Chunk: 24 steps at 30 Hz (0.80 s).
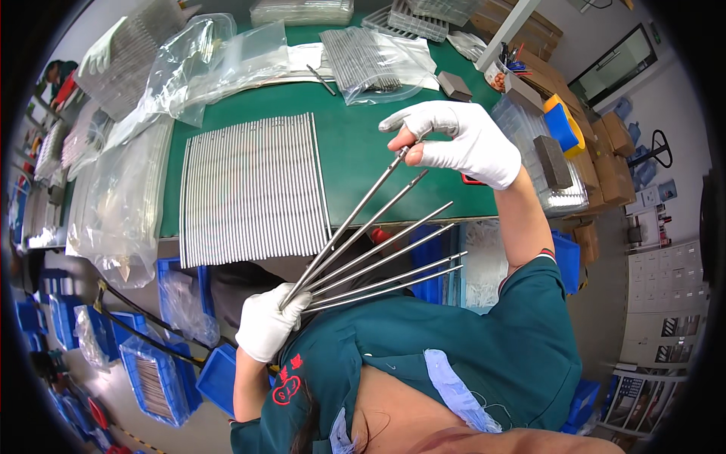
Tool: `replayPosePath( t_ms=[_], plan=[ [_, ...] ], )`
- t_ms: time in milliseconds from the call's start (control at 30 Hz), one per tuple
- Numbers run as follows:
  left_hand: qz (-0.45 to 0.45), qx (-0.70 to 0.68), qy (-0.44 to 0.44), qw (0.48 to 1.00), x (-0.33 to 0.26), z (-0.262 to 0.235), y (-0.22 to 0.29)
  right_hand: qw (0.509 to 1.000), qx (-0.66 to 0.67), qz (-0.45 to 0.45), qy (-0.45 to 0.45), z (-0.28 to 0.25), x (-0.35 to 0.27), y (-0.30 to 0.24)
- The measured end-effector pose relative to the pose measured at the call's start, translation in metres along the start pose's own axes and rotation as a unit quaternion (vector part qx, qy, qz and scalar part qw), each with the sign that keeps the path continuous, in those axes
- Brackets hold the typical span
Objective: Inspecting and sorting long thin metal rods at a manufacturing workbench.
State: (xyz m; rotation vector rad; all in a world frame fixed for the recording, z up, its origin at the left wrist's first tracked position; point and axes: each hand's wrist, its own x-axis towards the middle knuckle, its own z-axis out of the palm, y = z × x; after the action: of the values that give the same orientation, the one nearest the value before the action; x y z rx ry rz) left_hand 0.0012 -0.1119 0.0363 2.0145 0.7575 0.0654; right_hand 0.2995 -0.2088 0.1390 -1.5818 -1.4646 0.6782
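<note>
My left hand (268, 323), in a white glove, is closed around the lower ends of several thin metal rods (378, 217), which fan out up and to the right. At the upper end of the topmost rod (370, 196), my right hand (469, 140) pinches it between thumb and forefinger. Its white glove leaves those two fingertips bare. The held rods slant across the table's front edge, in front of my body. Beside them, many similar rods (253, 189) lie parallel in a flat row on the green table (355, 136).
Clear plastic bags (113, 204) cover the table's left side. At the back, a bag of rods (363, 64) lies on white sheets near a single short rod (321, 80) and a grey block (454, 86). A blue-and-yellow dispenser (564, 125) stands right. Blue bins (155, 378) sit below left.
</note>
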Motion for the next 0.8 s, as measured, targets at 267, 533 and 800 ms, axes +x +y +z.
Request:
replayPosePath(
  t_ms=[267,533,800],
  plan=[
    [-0.034,-0.003,-0.030,0.999,0.006,-0.001,0.003,0.993,-0.030,0.004,0.114,-0.011,0.001,0.009],
    [-0.113,-0.456,-0.184,0.863,0.043,0.010,0.029,0.908,0.344,0.071,0.227,-0.017,-0.009,0.037],
    [-0.218,-0.643,-0.310,0.666,0.073,0.028,0.070,0.911,-0.383,-0.131,-0.071,0.047,-0.015,0.043]
  ],
)
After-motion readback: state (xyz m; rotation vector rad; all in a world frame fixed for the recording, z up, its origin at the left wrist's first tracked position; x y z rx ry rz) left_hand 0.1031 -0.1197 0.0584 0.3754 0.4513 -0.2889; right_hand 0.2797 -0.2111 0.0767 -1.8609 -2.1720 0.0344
